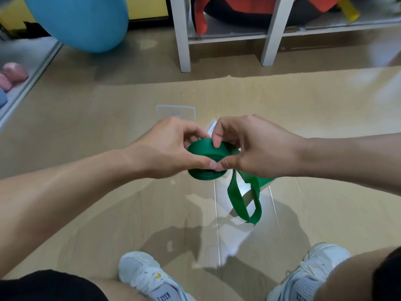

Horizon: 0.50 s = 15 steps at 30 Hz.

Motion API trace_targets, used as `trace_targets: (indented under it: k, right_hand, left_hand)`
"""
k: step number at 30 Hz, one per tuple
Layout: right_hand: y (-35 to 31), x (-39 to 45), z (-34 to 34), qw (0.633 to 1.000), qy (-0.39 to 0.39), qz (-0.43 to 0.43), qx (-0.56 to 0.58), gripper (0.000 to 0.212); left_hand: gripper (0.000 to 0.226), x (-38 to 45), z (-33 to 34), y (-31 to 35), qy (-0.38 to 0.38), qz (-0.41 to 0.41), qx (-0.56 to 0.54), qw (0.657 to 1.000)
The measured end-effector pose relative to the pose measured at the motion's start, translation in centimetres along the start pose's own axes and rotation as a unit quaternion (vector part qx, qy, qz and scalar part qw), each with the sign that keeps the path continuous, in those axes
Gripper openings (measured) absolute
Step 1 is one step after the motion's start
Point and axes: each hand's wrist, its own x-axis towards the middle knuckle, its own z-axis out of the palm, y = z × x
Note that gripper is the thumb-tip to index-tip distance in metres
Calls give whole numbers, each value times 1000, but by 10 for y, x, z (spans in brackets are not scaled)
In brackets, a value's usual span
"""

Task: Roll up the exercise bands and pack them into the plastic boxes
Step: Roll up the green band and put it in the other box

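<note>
A green exercise band is wound into a thick roll held in the air between both hands. My left hand grips the roll from the left, thumb against its front. My right hand pinches it from the right, fingertips on its top edge. The band's loose tail hangs down in a loop below my right hand. A clear plastic box stands on the floor under the tail, hard to make out. A clear flat lid lies beyond my hands.
I crouch over brown cardboard on the floor, my white shoes at the bottom. White shelf legs stand ahead, a blue exercise ball at upper left, pink dumbbells at far left.
</note>
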Motion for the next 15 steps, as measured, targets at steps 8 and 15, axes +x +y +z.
trace_targets:
  k: [8, 15]
  right_hand:
    - [4, -3, -9, 998, 38, 20, 55, 44]
    - [7, -1, -7, 998, 36, 35, 44, 35]
  left_hand:
    - [27, 1, -3, -6, 57, 25, -137, 989]
    - [43, 1, -5, -9, 8, 2, -156, 988]
